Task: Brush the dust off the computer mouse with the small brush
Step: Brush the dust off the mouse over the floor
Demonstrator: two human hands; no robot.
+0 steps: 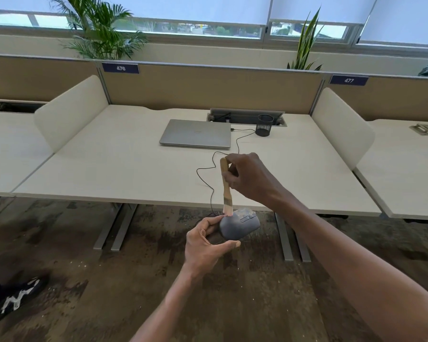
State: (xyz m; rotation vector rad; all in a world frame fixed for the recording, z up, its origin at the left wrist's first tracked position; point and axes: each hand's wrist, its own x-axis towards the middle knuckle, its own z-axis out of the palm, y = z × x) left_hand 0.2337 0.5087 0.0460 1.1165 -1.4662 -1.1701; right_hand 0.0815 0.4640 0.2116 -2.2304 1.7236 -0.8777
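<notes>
My left hand [204, 245] holds a grey, dusty computer mouse [240, 225] in the air just in front of the desk's front edge, thumb under it and fingers at its rear. The mouse's black cable [209, 178] runs up over the desk towards the laptop. My right hand [247, 178] grips the wooden handle of a small brush [225, 186], held nearly upright. Its pale bristles point down and touch the mouse's top left side.
A closed silver laptop [197, 133] lies at the back of the pale desk [124, 169], beside a black mesh pen cup [264, 125] and a cable tray. White side dividers flank the desk. Below lies mottled brown carpet, with a shoe [17, 296] at the lower left.
</notes>
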